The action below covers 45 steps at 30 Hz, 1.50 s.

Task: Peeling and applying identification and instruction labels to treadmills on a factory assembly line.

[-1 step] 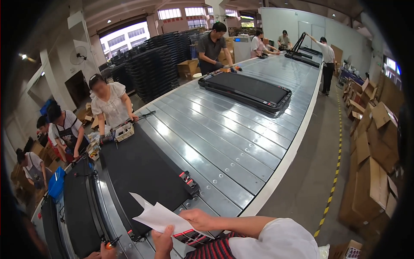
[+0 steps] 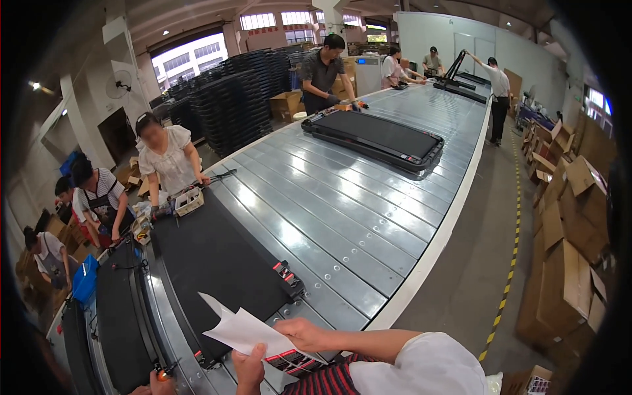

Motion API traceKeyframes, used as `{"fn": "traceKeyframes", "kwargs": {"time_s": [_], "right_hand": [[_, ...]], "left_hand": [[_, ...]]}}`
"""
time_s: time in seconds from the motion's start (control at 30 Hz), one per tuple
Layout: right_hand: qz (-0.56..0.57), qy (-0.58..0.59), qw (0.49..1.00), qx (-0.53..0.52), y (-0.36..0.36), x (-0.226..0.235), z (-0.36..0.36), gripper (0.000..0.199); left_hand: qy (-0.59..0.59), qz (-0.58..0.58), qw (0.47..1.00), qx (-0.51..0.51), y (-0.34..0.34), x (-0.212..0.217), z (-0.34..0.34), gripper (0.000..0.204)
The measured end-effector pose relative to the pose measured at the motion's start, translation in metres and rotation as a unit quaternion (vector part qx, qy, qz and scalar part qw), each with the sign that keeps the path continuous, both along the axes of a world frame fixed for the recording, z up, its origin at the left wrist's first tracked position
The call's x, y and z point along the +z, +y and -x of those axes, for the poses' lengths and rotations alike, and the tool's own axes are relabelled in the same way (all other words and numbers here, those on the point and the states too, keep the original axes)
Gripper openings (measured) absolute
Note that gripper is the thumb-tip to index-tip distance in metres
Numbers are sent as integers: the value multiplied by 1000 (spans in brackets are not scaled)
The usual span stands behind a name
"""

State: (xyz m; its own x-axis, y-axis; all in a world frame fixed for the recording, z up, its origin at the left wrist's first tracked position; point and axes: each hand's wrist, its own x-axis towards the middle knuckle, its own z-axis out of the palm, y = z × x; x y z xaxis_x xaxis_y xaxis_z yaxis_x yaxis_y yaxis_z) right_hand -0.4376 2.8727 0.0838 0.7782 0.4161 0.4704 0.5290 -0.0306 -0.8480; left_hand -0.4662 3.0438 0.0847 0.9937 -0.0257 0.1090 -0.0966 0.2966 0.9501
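Down at the near end of the conveyor: two hands on a sheet, low in the head view.
Paper: white folded paper sheet [image 2: 243, 329], held flat and slightly tilted, one pointed corner sticking up to the left, hovering over the near end of the long grey slatted metal conveyor table [image 2: 342, 204].
Right hand: right hand [image 2: 304, 333] comes in from the right, fingers curled over the sheet's right edge, pinching it.
Left hand: left hand [image 2: 249, 370] rises from the bottom edge, thumb up against the underside of the sheet, gripping it too.
Sleeve: white short sleeve [image 2: 428, 368] on the right arm, with a red-and-black striped garment [image 2: 329, 380] just left of it.
Just under the paper: flat black treadmill deck [image 2: 217, 263] lying on the conveyor, its red-and-black end fitting [image 2: 288, 276] right above the sheet.
Left of the conveyor's near end: second black treadmill deck [image 2: 122, 316], and another person's hand with a small orange tool [image 2: 160, 375] at the bottom edge.
Left side of the conveyor, farther up: person in a white blouse [image 2: 168, 161] leaning over the deck's far end, two people in striped tops [image 2: 99, 194] beside her.
Middle of the conveyor: third black treadmill deck [image 2: 378, 135], a person in a dark shirt [image 2: 322, 72] bending over its far-left corner.
Right of the conveyor: stacked brown cardboard boxes [image 2: 566, 250] past the grey floor aisle with a yellow-and-black dashed line [image 2: 510, 263].
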Motion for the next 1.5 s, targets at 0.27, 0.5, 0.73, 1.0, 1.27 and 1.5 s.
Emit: {"fn": "traceKeyframes", "kwargs": {"time_s": [0.27,0.5,0.73,1.0,1.27,1.5], "right_hand": [[22,-29,999,-18,-2,13,5,15],[43,-11,999,-10,6,13,3,18],[-27,35,998,38,7,9,2,17],[-83,83,992,34,16,8,4,15],[-267,251,928,-62,11,10,3,15],[-170,72,975,-125,14,35,5,8]], "left_hand": [[-13,-9,1000,-26,4,5,-3,34],[6,1,1000,-8,8,6,-2,33],[18,0,1000,-16,14,11,4,33],[21,58,998,-23,26,2,6,37],[-12,-15,982,189,43,17,-3,32],[8,-226,959,170,46,11,-8,25]]}}
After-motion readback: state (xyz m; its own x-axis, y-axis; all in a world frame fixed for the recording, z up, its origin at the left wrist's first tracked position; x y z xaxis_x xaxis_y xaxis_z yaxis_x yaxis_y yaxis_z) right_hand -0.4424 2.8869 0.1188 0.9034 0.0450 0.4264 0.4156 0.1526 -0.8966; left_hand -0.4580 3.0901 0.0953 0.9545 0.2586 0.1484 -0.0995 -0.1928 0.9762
